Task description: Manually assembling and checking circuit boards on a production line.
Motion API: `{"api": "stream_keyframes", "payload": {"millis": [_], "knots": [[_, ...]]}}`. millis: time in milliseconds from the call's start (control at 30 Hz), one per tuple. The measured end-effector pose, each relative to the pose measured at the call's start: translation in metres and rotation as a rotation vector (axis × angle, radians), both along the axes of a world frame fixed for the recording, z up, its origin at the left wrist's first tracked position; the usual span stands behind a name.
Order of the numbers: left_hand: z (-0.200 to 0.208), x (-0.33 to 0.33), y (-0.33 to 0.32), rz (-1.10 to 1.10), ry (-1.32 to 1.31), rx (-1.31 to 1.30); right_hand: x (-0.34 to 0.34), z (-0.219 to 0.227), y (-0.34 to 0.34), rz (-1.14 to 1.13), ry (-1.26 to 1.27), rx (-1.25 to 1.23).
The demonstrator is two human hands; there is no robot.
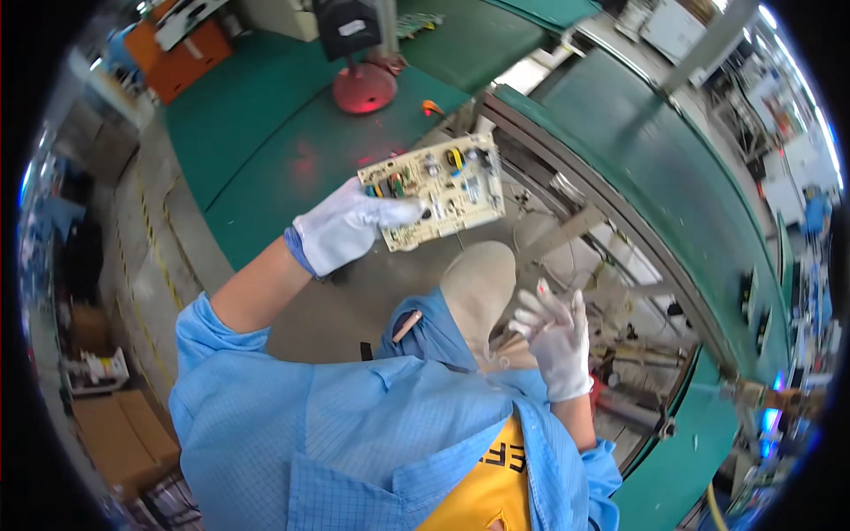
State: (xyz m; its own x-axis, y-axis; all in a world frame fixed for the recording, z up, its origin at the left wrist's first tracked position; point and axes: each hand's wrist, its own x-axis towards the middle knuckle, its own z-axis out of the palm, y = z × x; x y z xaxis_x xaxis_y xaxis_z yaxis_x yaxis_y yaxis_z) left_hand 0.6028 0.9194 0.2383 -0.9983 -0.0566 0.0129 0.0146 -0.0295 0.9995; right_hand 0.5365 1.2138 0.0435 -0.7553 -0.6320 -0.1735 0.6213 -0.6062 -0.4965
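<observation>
Left hand (pixel 345 223): you are pinching the circuit board's near left side, your thumb lying across its face.
Circuit board (pixel 456 199): it is facing you, components showing, beyond the green worktop's (pixel 257 168) right edge.
Right hand (pixel 556 341): you are holding its gloved fingers loosely spread, well apart from the board.
Red-based stand (pixel 364 88): it is standing on the worktop.

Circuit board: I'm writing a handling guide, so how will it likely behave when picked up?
The board is likely stiff: gripped at one side by the left hand, it shows no obvious sag. Its raised components look fragile and could bend if pressed.
</observation>
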Motion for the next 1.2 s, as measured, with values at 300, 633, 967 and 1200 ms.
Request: {"api": "stream_keyframes", "payload": {"millis": [300, 633, 967, 1200], "knots": [[-0.058, -0.016, 0.006, 0.224, -0.084, 0.441, -0.001, -0.069, 0.111, 0.053, 0.083, 0.421], [-0.102, -0.053, -0.048, 0.197, -0.097, 0.482, -0.026, -0.089, 0.069, 0.057, -0.041, 0.434], [-0.115, -0.064, -0.085, 0.177, -0.011, 0.612, -0.040, -0.114, 0.046, 0.108, 0.053, 0.469], [-0.120, -0.076, -0.106, 0.371, 0.245, 0.810, -0.040, -0.108, 0.039, 0.144, 0.034, 0.407]]}}
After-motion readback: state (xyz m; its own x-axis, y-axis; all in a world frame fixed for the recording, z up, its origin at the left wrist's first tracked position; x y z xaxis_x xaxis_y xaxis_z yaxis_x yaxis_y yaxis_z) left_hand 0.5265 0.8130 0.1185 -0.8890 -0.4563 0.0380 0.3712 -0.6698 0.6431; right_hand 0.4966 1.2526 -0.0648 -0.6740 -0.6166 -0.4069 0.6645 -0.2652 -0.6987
